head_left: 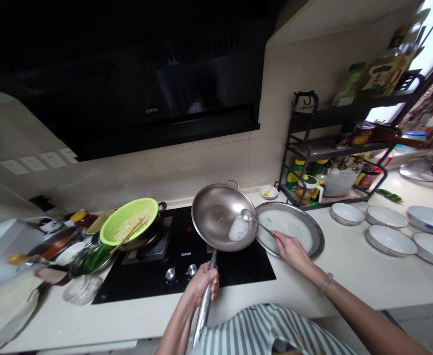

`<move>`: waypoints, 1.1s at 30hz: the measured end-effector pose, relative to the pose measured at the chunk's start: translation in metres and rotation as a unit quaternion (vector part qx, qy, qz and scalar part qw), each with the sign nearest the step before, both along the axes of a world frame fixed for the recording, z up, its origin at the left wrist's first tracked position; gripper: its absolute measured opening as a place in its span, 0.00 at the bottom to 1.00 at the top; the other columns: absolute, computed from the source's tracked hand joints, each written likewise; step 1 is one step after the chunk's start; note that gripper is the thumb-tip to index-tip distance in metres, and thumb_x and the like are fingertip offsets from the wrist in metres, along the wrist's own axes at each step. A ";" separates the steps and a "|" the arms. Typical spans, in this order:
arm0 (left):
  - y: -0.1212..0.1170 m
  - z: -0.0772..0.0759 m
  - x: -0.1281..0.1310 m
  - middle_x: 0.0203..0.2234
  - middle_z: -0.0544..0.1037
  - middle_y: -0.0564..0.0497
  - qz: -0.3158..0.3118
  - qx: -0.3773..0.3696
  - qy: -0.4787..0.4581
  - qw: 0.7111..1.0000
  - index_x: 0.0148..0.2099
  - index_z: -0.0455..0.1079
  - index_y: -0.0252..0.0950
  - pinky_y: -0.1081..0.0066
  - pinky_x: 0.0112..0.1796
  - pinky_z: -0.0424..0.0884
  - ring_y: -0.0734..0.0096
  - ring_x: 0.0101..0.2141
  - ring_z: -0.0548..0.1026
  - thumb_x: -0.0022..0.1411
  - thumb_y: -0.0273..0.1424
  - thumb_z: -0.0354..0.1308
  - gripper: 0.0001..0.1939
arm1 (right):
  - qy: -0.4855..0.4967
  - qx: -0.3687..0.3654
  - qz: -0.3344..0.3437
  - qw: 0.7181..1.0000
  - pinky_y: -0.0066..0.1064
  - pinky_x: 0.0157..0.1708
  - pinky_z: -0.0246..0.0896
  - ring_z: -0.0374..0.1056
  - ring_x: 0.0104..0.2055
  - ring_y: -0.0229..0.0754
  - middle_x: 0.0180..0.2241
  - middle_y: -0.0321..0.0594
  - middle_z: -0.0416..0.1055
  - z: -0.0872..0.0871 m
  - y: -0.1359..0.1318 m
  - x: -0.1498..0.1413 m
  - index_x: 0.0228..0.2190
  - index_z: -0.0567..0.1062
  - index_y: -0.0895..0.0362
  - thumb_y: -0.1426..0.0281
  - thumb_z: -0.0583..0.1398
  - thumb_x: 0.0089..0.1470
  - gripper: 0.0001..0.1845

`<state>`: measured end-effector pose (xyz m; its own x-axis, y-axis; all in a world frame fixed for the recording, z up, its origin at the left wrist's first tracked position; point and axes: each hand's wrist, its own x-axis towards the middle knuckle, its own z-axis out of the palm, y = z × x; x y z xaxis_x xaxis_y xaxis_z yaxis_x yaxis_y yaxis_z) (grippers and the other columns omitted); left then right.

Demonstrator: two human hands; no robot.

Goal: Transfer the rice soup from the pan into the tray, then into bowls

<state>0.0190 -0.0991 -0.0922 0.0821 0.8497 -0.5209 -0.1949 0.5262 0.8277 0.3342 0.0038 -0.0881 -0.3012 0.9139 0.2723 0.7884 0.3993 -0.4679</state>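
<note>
My left hand is wrapped round the long metal handle of a wok, which is tilted above the right side of the black stove. A pool of milky white liquid lies low on the wok's right side. In my right hand is the handle of a ladle, its bowl inside the wok just over that liquid. Right of the wok, partly beneath my right hand, stands a wide metal basin of the same milky liquid.
A green colander with pale strips and chopsticks rests over a pot on the left burner. Several white bowls stand at the right. Behind them is a black spice rack. A range hood hangs above the stove.
</note>
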 end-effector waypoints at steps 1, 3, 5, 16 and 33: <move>0.000 0.000 0.000 0.13 0.62 0.63 0.000 0.000 0.002 1.000 0.32 0.55 0.42 0.77 0.13 0.55 0.80 0.12 0.57 0.41 0.33 0.61 0.17 | -0.020 -0.014 -0.001 1.000 0.40 0.48 0.71 0.79 0.45 0.53 0.45 0.54 0.81 0.001 0.005 -0.007 0.52 0.78 0.63 0.73 0.49 0.62 0.25; 0.000 0.000 0.000 0.13 0.62 0.63 -0.002 0.000 0.004 1.000 0.32 0.55 0.42 0.77 0.13 0.55 0.80 0.12 0.57 0.41 0.33 0.61 0.17 | -0.058 -0.039 -0.012 0.997 0.38 0.43 0.70 0.79 0.41 0.52 0.42 0.54 0.81 0.004 0.013 -0.016 0.53 0.78 0.63 0.76 0.50 0.61 0.24; 0.000 0.000 0.000 0.14 0.61 0.63 -0.003 0.000 0.003 1.000 0.31 0.56 0.42 0.77 0.13 0.56 0.80 0.12 0.58 0.41 0.34 0.60 0.17 | -0.067 -0.059 -0.017 0.996 0.36 0.39 0.69 0.78 0.37 0.51 0.37 0.52 0.81 0.006 0.017 -0.021 0.51 0.79 0.62 0.77 0.51 0.59 0.23; 0.000 0.000 0.001 0.14 0.62 0.63 0.003 -0.005 0.001 1.000 0.32 0.57 0.41 0.77 0.12 0.56 0.80 0.12 0.57 0.40 0.34 0.60 0.16 | 0.357 -0.339 -0.126 0.861 0.27 0.19 0.46 0.53 0.16 0.34 0.16 0.33 0.66 0.015 0.006 -0.024 0.38 0.76 0.63 0.70 0.57 0.45 0.18; 0.000 0.004 0.001 0.15 0.62 0.64 -0.002 -0.007 0.002 1.000 0.33 0.55 0.42 0.78 0.14 0.54 0.81 0.13 0.57 0.44 0.34 0.63 0.18 | 0.403 -0.367 -0.149 0.825 0.24 0.17 0.39 0.51 0.16 0.32 0.16 0.32 0.66 0.043 -0.024 -0.011 0.35 0.75 0.60 0.67 0.58 0.40 0.17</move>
